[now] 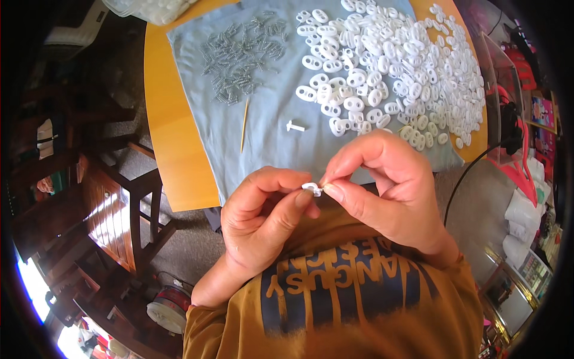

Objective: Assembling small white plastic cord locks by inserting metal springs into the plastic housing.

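My left hand (263,215) is closed, with a small white plastic piece (311,188) pinched between thumb and fingers. Close beside it, my right hand (388,188) pinches at the piece's right end; whatever lies between those fingertips is too small and covered to make out. Beyond the hands, a white plastic plunger (295,126) lies on the grey-blue cloth (269,152). A thin wooden stick (244,125) rests to its left. Farther off is a heap of small metal springs (242,57). On the right spreads a large pile of white oval two-hole cord-lock pieces (382,54).
The cloth covers much of a wooden table (164,137), whose near edge is just ahead of my body. A clear bag of white parts (149,9) sits at the far left corner. Dark wooden furniture (107,209) stands left, a red-framed item (520,173) right.
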